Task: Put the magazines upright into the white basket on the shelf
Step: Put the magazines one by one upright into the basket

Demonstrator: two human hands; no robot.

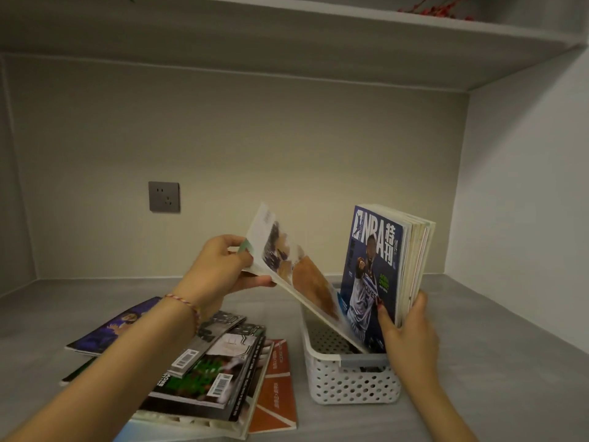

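Basket: white perforated basket point(350, 382) on grey shelf point(497, 362), right of centre.
Stored: upright stack of magazines point(411, 260) at basket's right end, NBA cover point(371, 266) facing left.
Right hand: right hand point(409, 333) clasped around stack's lower edge, thumb on cover; stack steadied.
Left hand: left hand point(220, 269) gripping upper end of 1 tilted magazine point(299, 275); lower edge already inside basket, leaning toward stack, not yet upright.
Remaining: loose pile of magazines point(207, 374) flat on shelf, left of basket; at least 5 counted, exact number unclear.
Progress: judged roughly half done.
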